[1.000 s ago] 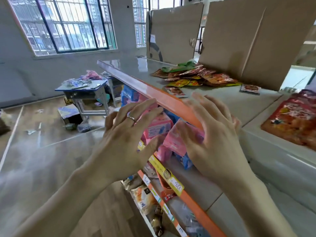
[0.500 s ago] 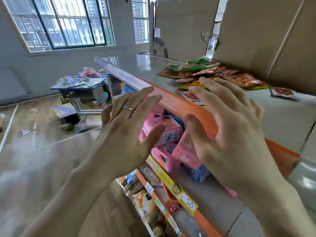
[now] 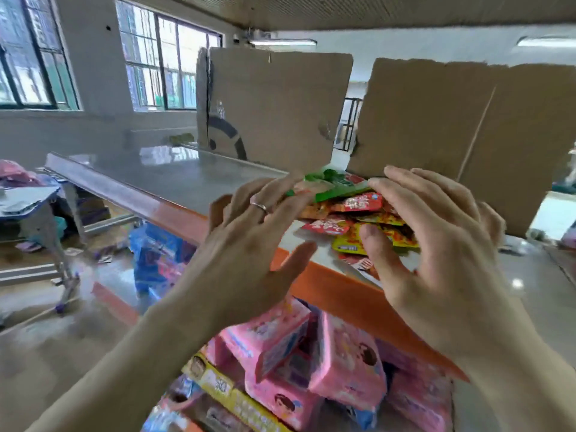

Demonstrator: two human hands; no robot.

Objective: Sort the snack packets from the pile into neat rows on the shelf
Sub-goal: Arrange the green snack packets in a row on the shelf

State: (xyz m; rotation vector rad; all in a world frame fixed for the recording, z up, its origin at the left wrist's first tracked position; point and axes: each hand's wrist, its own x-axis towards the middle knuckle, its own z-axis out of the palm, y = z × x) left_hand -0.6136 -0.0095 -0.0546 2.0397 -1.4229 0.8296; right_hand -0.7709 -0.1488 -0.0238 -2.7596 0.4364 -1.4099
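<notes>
Left hand (image 3: 249, 244), right hand (image 3: 436, 247) now higher beside one packet pile (image 3: 358, 204), grips spread, empty

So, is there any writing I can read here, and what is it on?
"50", faint and only probable: on the yellow tag.
Red packets: white characters, too blurred to read.
Pink boxes: print too blurred to read.
Cardboard: a black ring mark only, no words.
</notes>
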